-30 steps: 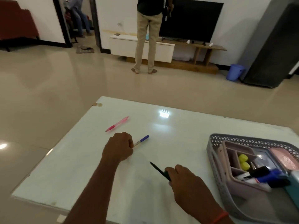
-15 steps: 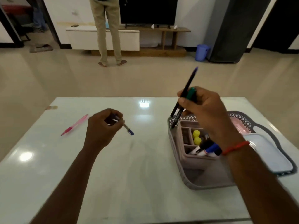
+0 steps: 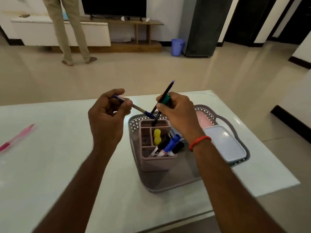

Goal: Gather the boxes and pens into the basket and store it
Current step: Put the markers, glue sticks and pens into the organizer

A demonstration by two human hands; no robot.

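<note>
A grey perforated basket (image 3: pixel 168 182) stands on the white table (image 3: pixel 50 165). Inside it is a pink pen organiser (image 3: pixel 158 161) with markers, plus a pink box (image 3: pixel 204 121) and a light blue box (image 3: pixel 225 145). My right hand (image 3: pixel 176 111) grips two dark pens (image 3: pixel 165 92), one with a green cap, their lower tips dipping into the organiser's far compartment. My left hand (image 3: pixel 107 115) pinches a blue-capped pen (image 3: pixel 143 111) whose tip points at the organiser. A pink pen (image 3: pixel 16 137) lies on the table at far left.
A person (image 3: pixel 70 31) stands on the tiled floor beyond the table, by a low white cabinet (image 3: pixel 94 33) and a TV stand. A blue bucket (image 3: pixel 177 47) sits beside a dark grey cabinet. The table's right edge runs close to the basket.
Both hands picked pens off the table. My right hand brought its pens over the basket and lowered them into the organiser; my left hand carried the blue-capped pen right, up to the basket.
</note>
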